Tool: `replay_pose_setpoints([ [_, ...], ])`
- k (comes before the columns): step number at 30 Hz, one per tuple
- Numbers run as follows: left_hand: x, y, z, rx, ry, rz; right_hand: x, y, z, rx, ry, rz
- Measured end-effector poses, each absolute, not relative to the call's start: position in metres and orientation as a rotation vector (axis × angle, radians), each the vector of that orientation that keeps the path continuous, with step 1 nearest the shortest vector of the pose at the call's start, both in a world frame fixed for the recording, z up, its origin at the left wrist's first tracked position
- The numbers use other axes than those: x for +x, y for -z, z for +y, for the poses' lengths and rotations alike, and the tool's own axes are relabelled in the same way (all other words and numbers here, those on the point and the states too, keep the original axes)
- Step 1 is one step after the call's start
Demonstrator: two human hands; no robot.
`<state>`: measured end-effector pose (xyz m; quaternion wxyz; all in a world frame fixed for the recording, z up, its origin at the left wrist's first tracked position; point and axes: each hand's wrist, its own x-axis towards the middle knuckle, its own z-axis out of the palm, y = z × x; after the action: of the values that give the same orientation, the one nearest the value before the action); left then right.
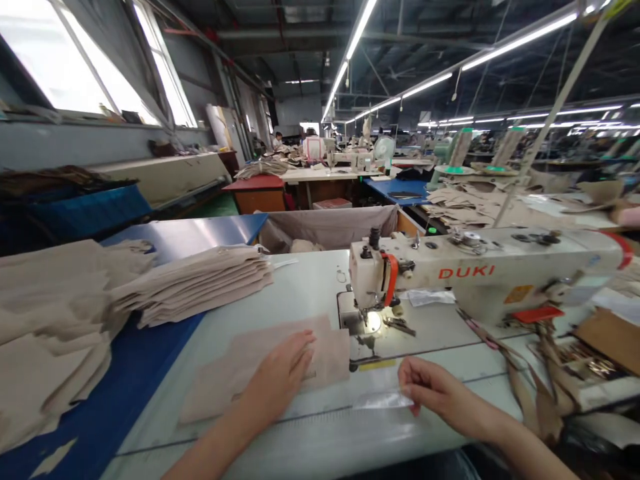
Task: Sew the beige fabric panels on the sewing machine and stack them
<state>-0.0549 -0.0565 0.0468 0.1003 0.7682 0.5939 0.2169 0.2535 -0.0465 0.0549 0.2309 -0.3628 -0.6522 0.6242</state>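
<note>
My left hand (281,373) lies flat on a beige fabric piece (215,390), its fingers stretched out together toward the sewing machine. The fabric rests on the pale tabletop (300,445) left of the needle plate, its right edge reaching the plate's corner. My right hand (433,392) is closed in a pinch on the end of a clear, shiny strip (377,400) near the table's front edge. The white sewing machine (480,267) stands just beyond, its lamp lighting the needle area. Small metal snips (399,325) lie beside the presser foot.
A stack of folded beige pieces (200,283) sits at the back left, with more beige fabric (45,333) on the blue surface at far left. Straps (530,373) hang on the right, near a box of metal parts (595,363). Behind the table is a cloth-lined bin (330,228).
</note>
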Motion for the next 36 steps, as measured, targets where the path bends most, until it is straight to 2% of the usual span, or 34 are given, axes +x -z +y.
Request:
replay_pose_setpoints([
  [6, -0.079, -0.035, -0.067, 2.548, -0.181, 1.583, 0.25, -0.052, -0.043, -1.018, -1.717, -1.779],
  [14, -0.066, -0.053, -0.049, 2.403, -0.326, 1.535, 0.229, -0.063, -0.036, -0.944, -1.731, -1.824],
  [18, -0.06, -0.044, -0.049, 2.503, -0.188, 1.439, 0.229, -0.064, -0.031, -0.947, -1.758, -1.776],
  [22, -0.058, -0.033, -0.047, 2.545, -0.093, 1.429, 0.211, -0.063, -0.02, -1.045, -1.557, -1.935],
  [27, -0.077, -0.032, -0.046, 2.474, -0.323, 1.579, 0.173, -0.057, 0.002, -1.18, -1.303, -2.065],
  [32, -0.08, -0.043, -0.057, 2.372, -0.555, 1.652, 0.157, -0.051, 0.019, -1.247, -1.365, -2.001],
  [36, -0.048, -0.042, -0.051, 2.662, -0.699, 1.487, 0.154, -0.048, 0.025, -1.275, -1.471, -1.978],
])
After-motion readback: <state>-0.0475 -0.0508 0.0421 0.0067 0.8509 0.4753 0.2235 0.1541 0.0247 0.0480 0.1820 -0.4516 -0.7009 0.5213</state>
